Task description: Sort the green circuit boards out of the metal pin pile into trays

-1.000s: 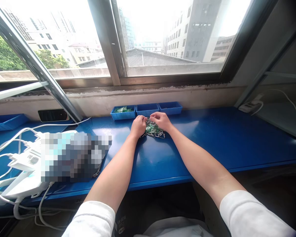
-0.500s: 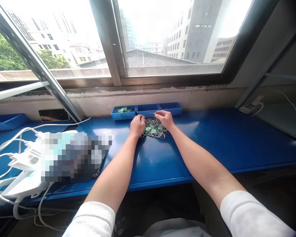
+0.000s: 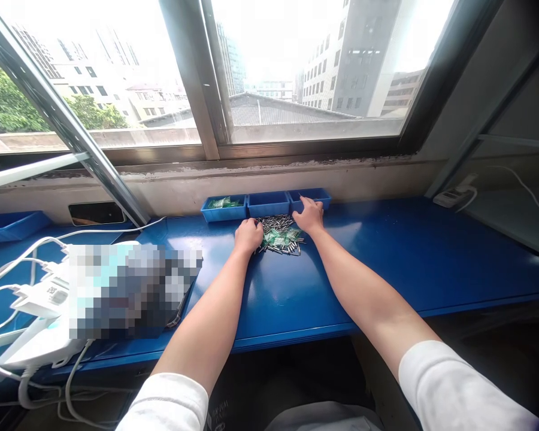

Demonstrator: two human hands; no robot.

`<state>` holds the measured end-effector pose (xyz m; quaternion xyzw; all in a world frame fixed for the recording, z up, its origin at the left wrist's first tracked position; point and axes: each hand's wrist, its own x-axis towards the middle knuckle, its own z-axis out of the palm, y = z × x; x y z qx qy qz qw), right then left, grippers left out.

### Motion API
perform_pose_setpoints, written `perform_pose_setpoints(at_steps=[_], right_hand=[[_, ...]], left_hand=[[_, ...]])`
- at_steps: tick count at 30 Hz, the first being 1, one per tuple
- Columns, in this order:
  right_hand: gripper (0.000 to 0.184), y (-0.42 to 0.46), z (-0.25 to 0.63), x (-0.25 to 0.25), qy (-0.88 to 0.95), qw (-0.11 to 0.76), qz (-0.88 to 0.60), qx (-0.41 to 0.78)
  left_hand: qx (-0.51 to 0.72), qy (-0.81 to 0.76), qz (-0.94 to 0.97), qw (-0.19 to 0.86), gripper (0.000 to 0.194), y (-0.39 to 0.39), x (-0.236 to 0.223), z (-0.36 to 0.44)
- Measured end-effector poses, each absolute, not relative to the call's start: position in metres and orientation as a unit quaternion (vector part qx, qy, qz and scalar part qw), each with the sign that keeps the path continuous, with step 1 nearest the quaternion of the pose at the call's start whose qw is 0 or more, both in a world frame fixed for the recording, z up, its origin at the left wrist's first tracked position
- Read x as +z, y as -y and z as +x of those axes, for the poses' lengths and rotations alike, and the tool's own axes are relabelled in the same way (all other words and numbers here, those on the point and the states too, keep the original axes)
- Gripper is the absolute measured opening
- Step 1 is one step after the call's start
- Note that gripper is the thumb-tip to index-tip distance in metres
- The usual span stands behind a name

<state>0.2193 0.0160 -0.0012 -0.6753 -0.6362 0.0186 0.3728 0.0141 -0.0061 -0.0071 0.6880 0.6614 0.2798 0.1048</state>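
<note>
A heap of small metal pins mixed with green bits [image 3: 279, 234] lies on the blue bench [image 3: 386, 251] below the window. My left hand [image 3: 248, 234] rests curled at the heap's left edge, fingers closed on something I cannot make out. My right hand [image 3: 311, 214] reaches past the heap's right side to the rightmost of three small blue trays [image 3: 317, 194], fingers bent at its front rim; what they hold is hidden. The left tray [image 3: 223, 208] contains green pieces. The middle tray [image 3: 268, 203] looks bare.
A blurred-out device with white chargers and cables [image 3: 49, 293] fills the bench's left part. Another blue tray [image 3: 9, 224] sits far left. A white power strip [image 3: 451, 196] lies at the far right. The window sill runs behind the trays.
My right hand has moved from the top of the heap to the rightmost tray. My left hand has stayed at the heap's left edge. The hands have drawn apart.
</note>
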Motion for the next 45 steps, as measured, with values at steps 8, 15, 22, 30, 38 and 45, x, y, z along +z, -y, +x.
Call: perform_pose_setpoints(at_steps=[8,15,22,30,38,45], right_hand=[[0.061,-0.015,0.213,-0.007,0.657,0.374,-0.653,0.042],[0.024,-0.006,0.196,-0.008,0.717,0.413,-0.561,0.021],[0.024,-0.003,0.187,-0.013,0.784,0.287,-0.546,0.064],[0.012,0.002,0.185,-0.007,0.804,0.305,-0.503,0.083],[0.021,0.005,0.187,-0.003,0.767,0.344,-0.536,0.078],[0.024,0.005,0.186,-0.002,0.780,0.401,-0.470,0.093]], left_hand=[[0.261,-0.658,0.700,0.094,0.039,0.008,-0.005,0.016],[0.245,-0.619,0.741,0.092,0.050,0.010,-0.007,0.017],[0.234,-0.613,0.750,0.083,0.049,0.010,-0.008,0.017],[0.231,-0.582,0.776,0.073,0.045,0.007,-0.011,0.017],[0.311,-0.548,0.774,0.059,0.041,0.014,-0.005,0.019],[0.361,-0.493,0.789,0.062,0.030,0.020,0.000,0.022]])
